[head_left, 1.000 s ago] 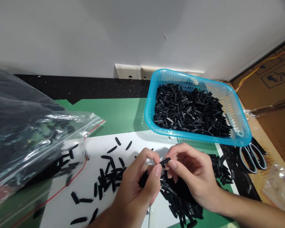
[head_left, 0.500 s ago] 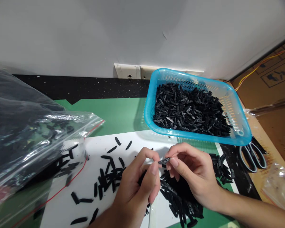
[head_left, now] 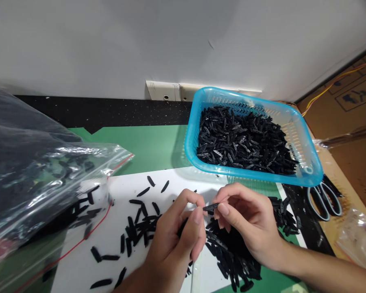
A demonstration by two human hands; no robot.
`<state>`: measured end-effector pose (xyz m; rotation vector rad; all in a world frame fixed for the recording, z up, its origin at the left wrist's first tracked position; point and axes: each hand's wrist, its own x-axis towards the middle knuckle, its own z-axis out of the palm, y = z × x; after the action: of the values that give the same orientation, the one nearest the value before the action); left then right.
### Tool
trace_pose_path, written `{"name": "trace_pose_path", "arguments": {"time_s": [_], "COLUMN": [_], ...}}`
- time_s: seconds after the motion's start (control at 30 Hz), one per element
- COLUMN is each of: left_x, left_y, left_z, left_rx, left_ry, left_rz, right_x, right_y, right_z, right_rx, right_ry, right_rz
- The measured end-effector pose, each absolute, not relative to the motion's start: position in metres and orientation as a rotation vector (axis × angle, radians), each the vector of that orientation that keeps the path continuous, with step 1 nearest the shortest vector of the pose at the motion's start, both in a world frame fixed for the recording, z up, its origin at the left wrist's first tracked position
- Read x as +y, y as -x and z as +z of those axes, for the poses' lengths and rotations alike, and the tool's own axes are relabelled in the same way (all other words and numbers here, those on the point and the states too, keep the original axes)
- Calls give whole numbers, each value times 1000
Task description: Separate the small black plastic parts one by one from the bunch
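Note:
A small, narrow black piece (head_left: 211, 207) is held between my two hands above the white sheet. My right hand (head_left: 250, 221) pinches its right end between thumb and forefinger. My left hand (head_left: 181, 230) is closed, with thumb and forefinger at the piece's left tip; something dark shows inside its curled fingers, mostly hidden. Under my right hand lies a dense pile of similar black pieces (head_left: 232, 260). Left of my left hand, more black pieces (head_left: 140, 228) are scattered on the white sheet (head_left: 76, 260).
A blue plastic basket (head_left: 253, 175) full of black pieces stands behind my hands. At left, a clear zip bag (head_left: 33, 162) holds more of them. Scissors (head_left: 325, 201), a small plastic bag (head_left: 358, 238) and a cardboard box (head_left: 350, 118) are at right. Wall sockets (head_left: 164, 91) line the back.
The black piece between my fingers has turned slightly, showing a plainer dark side. Both hands stay in nearly the same place.

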<state>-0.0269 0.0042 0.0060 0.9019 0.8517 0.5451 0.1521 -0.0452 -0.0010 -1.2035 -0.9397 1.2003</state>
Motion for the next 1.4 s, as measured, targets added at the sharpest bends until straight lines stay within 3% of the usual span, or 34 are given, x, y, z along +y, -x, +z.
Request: {"name": "trace_pose_path", "arguments": {"time_s": [1.4], "left_x": [9], "left_y": [31], "left_z": [-10], "left_rx": [686], "left_ry": [-1105], "left_rz": [565], "right_x": [-49], "right_y": [-150], "right_z": [-1], "right_rx": [-1010], "right_ry": [1235], "right_rz": [1135]}}
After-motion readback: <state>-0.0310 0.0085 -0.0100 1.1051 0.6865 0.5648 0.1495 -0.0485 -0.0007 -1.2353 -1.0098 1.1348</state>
